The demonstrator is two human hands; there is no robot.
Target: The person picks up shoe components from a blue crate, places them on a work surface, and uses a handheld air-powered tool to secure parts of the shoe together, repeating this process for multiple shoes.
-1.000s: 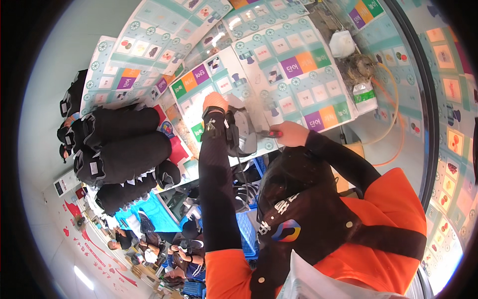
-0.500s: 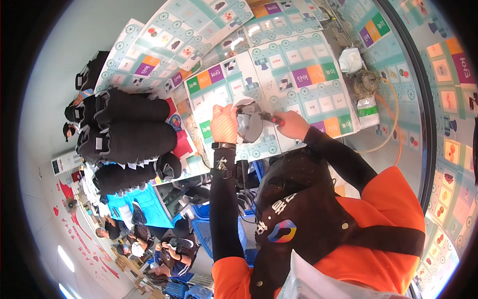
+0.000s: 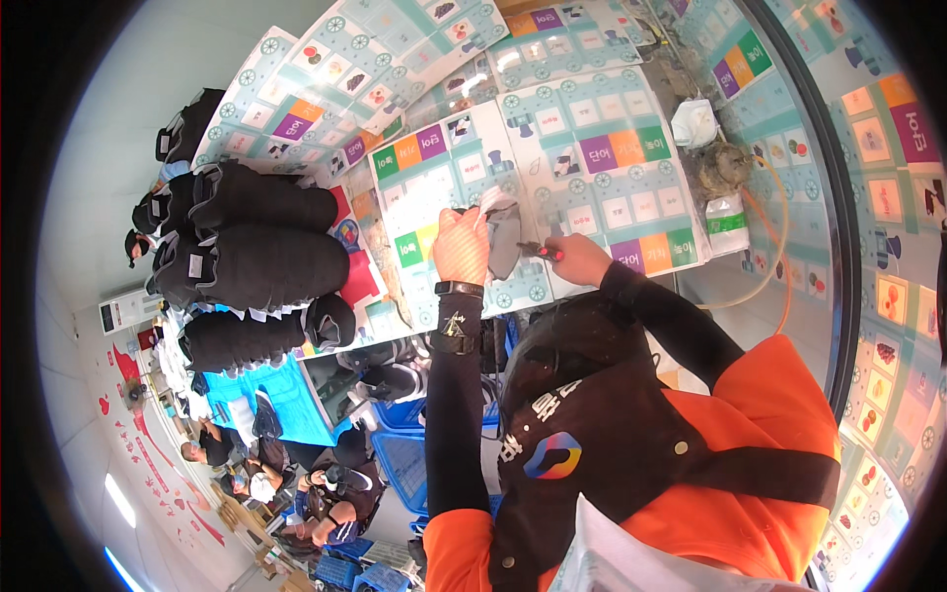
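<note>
On the white work table covered in printed teal-and-white sheets (image 3: pixel 631 183), the curved, limp grey fabric piece (image 3: pixel 504 239) lies near the table's near edge, left of its middle. Compared with 0.5 s ago, it shows a narrower, more bunched outline, where its rounded shape was broader. The left hand (image 3: pixel 461 247), just left of it, is seen from the back; its fingers are curled and appear to pinch the piece's left side, though the thumb is hidden. In the picture from 1.0 s ago, this hand reached farther toward the table's far side.

The right hand (image 3: pixel 580 261), over the table's near part, is closed around a slim tool with a red-and-black handle (image 3: pixel 546 253). Its dark tip, which overlapped the piece's right edge 0.5 s ago, now points at that edge from just beside it; whether they touch, I cannot tell. I take this to mean that the left hand has turned the piece while the tool stays ready at its edge.

Left of the table, the stacked black fabric pieces with grey trim (image 3: pixel 276 264) look unchanged; right of the table lies a white packet with a green band (image 3: pixel 727 225).
</note>
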